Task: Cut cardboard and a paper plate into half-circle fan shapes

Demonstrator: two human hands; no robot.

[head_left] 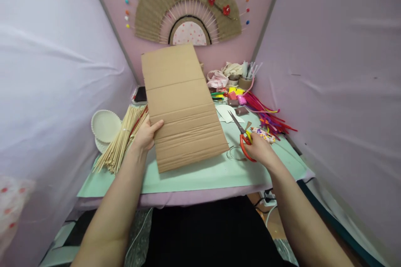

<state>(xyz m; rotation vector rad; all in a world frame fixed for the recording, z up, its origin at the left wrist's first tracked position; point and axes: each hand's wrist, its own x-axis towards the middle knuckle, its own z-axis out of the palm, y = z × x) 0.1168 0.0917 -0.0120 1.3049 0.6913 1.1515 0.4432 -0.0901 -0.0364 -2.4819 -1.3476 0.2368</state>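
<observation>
A creased brown sheet of cardboard (181,100) is held up, tilted, above the table. My left hand (146,133) grips its left edge, the thumb lying on the front face. In my right hand (259,148) is a pair of scissors (242,137) with red and yellow handles. Its dark blades point up and to the left, slightly parted, away from the cardboard's right edge. A coil of thin wire (235,154) lies on the table close to the scissors. The cardboard hides the middle of the table behind it.
A bundle of thin sticks (117,139) and white scalloped dishes (105,126) sit at the left. Fuzzy pipe cleaners (266,110), clay packets (233,95) and a cup of tools (246,82) crowd the back right. A decorated fan (147,16) hangs on the wall.
</observation>
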